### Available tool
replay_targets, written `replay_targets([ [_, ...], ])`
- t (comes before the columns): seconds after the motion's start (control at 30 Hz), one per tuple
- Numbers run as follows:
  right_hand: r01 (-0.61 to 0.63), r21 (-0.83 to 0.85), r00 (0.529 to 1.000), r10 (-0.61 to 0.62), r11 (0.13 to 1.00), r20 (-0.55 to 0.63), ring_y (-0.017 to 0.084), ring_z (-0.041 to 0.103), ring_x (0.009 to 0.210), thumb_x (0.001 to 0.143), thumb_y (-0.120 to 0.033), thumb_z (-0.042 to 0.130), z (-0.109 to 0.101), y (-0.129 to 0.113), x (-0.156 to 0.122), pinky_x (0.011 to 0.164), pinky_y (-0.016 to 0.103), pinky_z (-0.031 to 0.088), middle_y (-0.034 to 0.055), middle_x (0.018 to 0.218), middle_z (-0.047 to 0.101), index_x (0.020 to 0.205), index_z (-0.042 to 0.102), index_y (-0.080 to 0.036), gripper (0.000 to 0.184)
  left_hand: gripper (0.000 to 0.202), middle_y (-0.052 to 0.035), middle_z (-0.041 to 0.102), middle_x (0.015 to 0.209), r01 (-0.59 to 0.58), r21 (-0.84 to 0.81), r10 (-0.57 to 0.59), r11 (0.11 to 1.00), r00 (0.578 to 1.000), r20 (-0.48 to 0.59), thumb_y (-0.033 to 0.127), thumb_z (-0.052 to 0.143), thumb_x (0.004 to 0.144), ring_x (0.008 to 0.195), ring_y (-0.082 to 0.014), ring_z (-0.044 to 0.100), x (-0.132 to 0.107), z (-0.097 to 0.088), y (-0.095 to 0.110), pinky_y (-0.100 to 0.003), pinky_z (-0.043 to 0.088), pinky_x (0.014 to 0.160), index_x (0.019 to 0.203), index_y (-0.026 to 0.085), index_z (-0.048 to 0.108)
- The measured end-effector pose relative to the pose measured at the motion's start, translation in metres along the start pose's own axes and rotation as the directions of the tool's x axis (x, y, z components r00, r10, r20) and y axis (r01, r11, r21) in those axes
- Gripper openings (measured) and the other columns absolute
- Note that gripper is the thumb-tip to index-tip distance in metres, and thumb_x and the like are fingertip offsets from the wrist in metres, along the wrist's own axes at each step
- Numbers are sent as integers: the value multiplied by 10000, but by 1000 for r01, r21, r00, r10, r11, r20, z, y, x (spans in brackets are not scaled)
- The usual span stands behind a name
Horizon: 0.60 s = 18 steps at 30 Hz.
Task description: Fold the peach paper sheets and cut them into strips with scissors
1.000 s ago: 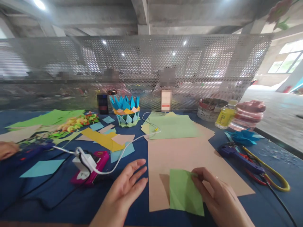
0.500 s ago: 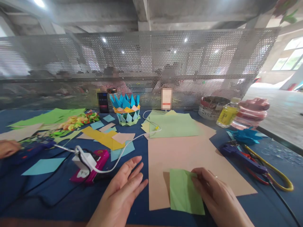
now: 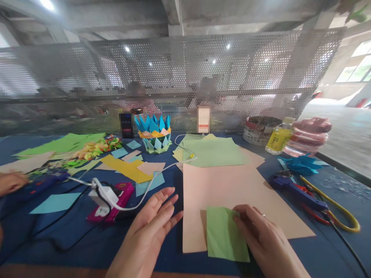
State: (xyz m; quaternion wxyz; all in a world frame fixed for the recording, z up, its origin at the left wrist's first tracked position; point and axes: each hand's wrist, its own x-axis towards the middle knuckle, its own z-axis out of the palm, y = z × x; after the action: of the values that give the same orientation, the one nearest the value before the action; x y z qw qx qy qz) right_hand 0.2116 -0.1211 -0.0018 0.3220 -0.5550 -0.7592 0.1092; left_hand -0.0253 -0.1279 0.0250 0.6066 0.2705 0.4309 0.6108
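Note:
My right hand (image 3: 263, 239) pinches the top right corner of a small green paper square (image 3: 224, 235) that lies on a large pink sheet (image 3: 228, 193). My left hand (image 3: 150, 227) hovers just left of the pink sheet, fingers stretched out and apart, holding nothing. The blue table cloth (image 3: 162, 255) is under both hands.
A pink device (image 3: 114, 202) with a white plug and cable lies left of my left hand. A blue glue gun (image 3: 292, 189) with yellow cord lies right. Green sheets (image 3: 213, 152), a blue paper basket (image 3: 153, 135), a bottle (image 3: 276, 141) and another person's hand (image 3: 10, 181) lie farther off.
My left hand has shifted slightly towards the pink sheet. My right hand keeps its grip on the green paper, which has barely moved.

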Motion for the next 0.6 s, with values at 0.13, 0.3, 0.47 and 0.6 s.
replay_targets([
  [0.13, 11, -2, 1000, -11, 1000, 5, 152, 647, 685, 922, -335, 424, 1, 1, 0, 583, 233, 506, 8, 785, 661, 906, 567, -252, 166, 332, -78, 486, 1347, 26, 45, -27, 999, 999, 28, 290, 617, 813, 1255, -266, 444, -2, 4, 2, -399, 465, 950, 1131, 210, 568],
  [0.3, 15, -4, 1000, -15, 1000, 2, 151, 641, 656, 915, -317, 435, 0, 1, 0, 572, 240, 494, 9, 763, 654, 905, 569, -243, 153, 515, -114, 441, 1408, 68, 183, -84, 981, 993, 86, 319, 627, 802, 1235, -272, 473, 2, 6, -1, -332, 473, 897, 1279, 202, 473],
  [0.47, 4, 1, 1000, -4, 1000, 8, 156, 641, 647, 914, -312, 423, -1, -1, 0, 557, 247, 486, 11, 757, 651, 895, 572, -239, 167, 801, -171, 603, 1231, 108, 268, -155, 957, 974, 162, 357, 656, 775, 1095, -256, 593, 9, 10, -6, -325, 466, 872, 1430, 143, 248],
  [0.6, 7, 22, 1000, -8, 1000, 10, 153, 630, 622, 912, -310, 422, -3, -3, 1, 549, 248, 483, 15, 733, 649, 878, 570, -231, 171, 793, -123, 718, 964, 89, 404, -208, 910, 943, 260, 360, 646, 769, 883, -248, 676, 18, 9, -10, -319, 494, 737, 1423, 128, 262],
])
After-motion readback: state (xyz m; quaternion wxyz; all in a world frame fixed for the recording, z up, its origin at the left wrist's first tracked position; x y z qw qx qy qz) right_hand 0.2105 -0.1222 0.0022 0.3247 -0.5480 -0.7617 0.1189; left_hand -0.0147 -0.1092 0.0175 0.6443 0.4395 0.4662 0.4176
